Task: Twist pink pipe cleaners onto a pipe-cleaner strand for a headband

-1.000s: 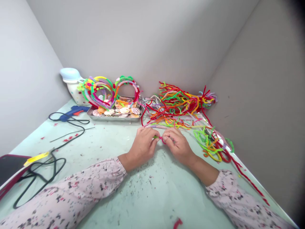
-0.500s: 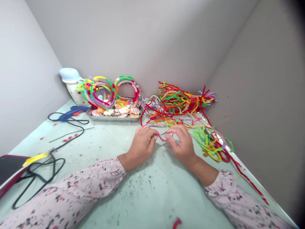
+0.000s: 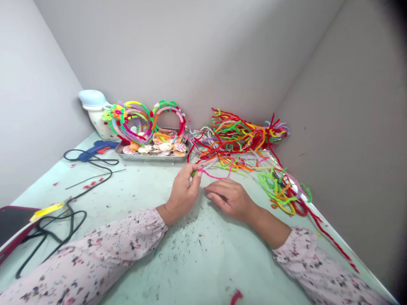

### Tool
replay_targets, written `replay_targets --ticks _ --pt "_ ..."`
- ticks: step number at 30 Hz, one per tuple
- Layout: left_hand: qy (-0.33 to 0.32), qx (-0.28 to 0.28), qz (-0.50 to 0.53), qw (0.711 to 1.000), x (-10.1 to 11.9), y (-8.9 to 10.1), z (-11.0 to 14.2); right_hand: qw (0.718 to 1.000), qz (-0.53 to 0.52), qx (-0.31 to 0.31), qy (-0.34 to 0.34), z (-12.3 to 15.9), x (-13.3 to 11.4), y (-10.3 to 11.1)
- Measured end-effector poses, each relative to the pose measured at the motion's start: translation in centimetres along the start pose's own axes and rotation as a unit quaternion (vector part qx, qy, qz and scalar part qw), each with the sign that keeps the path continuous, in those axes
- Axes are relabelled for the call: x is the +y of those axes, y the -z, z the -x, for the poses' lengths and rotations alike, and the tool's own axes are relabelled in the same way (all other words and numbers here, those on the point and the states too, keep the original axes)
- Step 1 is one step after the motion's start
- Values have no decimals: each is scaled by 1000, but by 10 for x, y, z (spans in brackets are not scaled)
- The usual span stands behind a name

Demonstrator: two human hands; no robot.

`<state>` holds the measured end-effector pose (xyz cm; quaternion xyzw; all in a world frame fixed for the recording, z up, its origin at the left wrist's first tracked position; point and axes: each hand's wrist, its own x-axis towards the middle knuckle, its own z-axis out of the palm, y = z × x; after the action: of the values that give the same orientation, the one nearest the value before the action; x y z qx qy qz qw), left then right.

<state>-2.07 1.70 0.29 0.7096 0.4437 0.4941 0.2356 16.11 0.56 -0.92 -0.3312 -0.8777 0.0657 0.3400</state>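
Note:
My left hand [image 3: 184, 188] pinches a thin pink pipe cleaner [image 3: 213, 175] between thumb and forefinger. A bit of green shows at the same fingertips. The pink strand's free part curves to the right and bends upward at its end. My right hand [image 3: 233, 198] is low over the table, below the strand and apart from it. Its thumb and fingers point left with their tips close together; whatever they may hold is too small or hidden to make out.
A metal tray [image 3: 152, 158] of seashells and pipe-cleaner hoops [image 3: 133, 123] stands at the back. Bundled pipe cleaners [image 3: 241, 131] lie right of it. At left are a blue glue gun [image 3: 95, 150], its black cord [image 3: 110, 173] and a white container [image 3: 103, 123].
My right hand has come away from the pink pipe cleaner and moved down and left. My left hand has shifted slightly left and up, still holding the strand.

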Motion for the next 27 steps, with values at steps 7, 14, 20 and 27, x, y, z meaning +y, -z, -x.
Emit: replay_targets --ticks 7,14,20,27 --pt "28 -10 55 998 2 1 2 997 28 32 -59 0 4 -2" --pt "33 -9 66 997 5 2 1 993 38 105 -49 -1 3 -1" --pt "8 -24 30 999 3 1 2 992 35 120 -35 -1 0 2" --pt "-56 -74 4 996 2 -1 4 976 91 199 -6 -1 3 4"
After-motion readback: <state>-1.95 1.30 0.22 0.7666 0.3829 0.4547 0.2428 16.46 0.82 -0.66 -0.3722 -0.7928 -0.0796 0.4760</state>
